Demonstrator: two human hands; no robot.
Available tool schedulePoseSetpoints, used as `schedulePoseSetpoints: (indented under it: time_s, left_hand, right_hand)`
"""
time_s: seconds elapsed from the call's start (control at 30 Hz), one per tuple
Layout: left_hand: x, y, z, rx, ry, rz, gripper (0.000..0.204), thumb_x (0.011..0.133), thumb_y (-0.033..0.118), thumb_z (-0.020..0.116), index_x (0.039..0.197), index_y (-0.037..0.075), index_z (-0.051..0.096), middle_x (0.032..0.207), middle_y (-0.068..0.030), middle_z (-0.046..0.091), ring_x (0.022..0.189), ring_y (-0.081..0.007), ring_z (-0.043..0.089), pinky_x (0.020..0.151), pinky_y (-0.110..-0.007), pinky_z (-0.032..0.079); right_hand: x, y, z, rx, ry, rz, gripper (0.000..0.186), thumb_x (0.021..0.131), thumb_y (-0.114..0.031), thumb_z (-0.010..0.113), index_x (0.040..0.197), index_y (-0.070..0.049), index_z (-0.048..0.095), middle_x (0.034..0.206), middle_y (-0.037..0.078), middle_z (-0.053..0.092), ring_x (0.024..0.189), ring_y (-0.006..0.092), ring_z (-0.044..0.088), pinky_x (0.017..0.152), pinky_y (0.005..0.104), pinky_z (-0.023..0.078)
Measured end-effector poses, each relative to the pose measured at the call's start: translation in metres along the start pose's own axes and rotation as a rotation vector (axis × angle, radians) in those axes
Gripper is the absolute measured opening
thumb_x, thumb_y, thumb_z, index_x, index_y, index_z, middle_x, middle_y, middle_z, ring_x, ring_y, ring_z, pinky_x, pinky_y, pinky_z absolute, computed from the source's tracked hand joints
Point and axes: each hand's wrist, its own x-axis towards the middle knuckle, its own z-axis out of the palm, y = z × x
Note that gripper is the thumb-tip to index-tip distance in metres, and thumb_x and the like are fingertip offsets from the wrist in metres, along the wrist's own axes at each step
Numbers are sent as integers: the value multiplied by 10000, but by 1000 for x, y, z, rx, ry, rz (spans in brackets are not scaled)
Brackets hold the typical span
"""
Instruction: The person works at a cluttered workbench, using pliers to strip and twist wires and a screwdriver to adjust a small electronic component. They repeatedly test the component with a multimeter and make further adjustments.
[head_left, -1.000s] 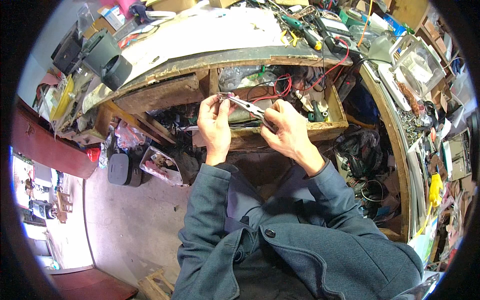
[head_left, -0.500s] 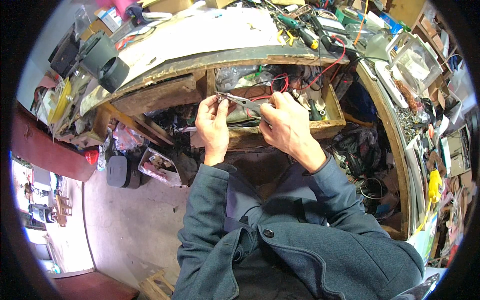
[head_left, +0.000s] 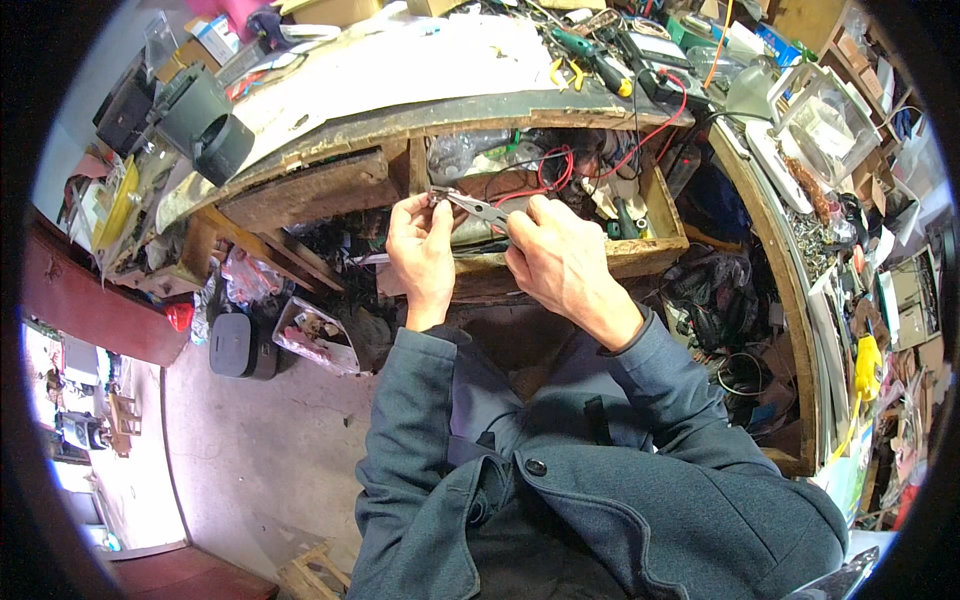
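My right hand (head_left: pixel 562 252) is closed around the handles of long-nosed pliers (head_left: pixel 482 209), whose jaws point left. Between the thumb and fingertips of my left hand (head_left: pixel 421 247) is a small metal piece (head_left: pixel 437 197), too small to name. The tips of the pliers meet this piece right at my left fingertips; whether they grip it cannot be made out. Both hands are above the front of an open wooden drawer (head_left: pixel 640 258). The handles are mostly hidden in my right palm.
Red and black wires (head_left: pixel 560 170) and a dark-handled screwdriver (head_left: pixel 626 218) lie in the drawer. The workbench (head_left: pixel 400 62) carries a pale sheet, yellow-handled pliers (head_left: pixel 568 75) and a grey tubular device (head_left: pixel 212 135). A white box (head_left: pixel 316 335) and a black case (head_left: pixel 236 346) stand on the floor.
My right hand and the pliers have shifted slightly left and the pliers' angle has turned a little. My left hand stays nearly in place with the small piece.
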Motion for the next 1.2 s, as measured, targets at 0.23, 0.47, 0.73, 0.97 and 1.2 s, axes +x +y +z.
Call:
schedulePoseSetpoints:
  time_s: [0.23,0.47,0.73,0.97,1.2]
  left_hand:
    - [2,-5,-1,-28,-7,3,183,969,-10,681,1120,-32,580,1019,-108,708,902,-148,710,831,-284,601]
    - [3,-12,-6,11,-17,14,143,975,-3,677,1097,-12,604,1039,-115,733,908,-145,710,837,-281,587]
    - [-3,0,4,-39,25,-1,169,981,6,674,1137,-22,616,1042,-72,709,898,-107,669,810,-261,570]
    - [0,-6,-1,-71,10,-26,180,991,22,669,1151,-22,601,1057,-105,716,919,-143,702,835,-276,590]
    - [-1,-2,-1,-6,5,-5,186,995,15,664,1155,-29,580,1034,-119,718,915,-162,719,851,-298,603]
  right_hand:
    - [-2,1,0,57,-66,46,188,844,-203,707,882,-53,600,878,135,587,792,319,653,642,442,543]
    - [-3,4,2,99,-110,78,216,860,-234,704,884,-44,604,846,146,591,762,338,653,651,455,542]
    - [1,-3,-15,54,15,34,197,821,-209,723,850,-68,588,843,130,565,764,328,627,627,443,508]
    - [-4,-4,-19,33,13,37,210,794,-218,734,846,-74,591,855,134,552,788,322,605,635,442,501]
    - [-2,-9,-19,33,37,56,222,786,-232,736,855,-70,600,885,149,548,814,330,602,652,446,505]
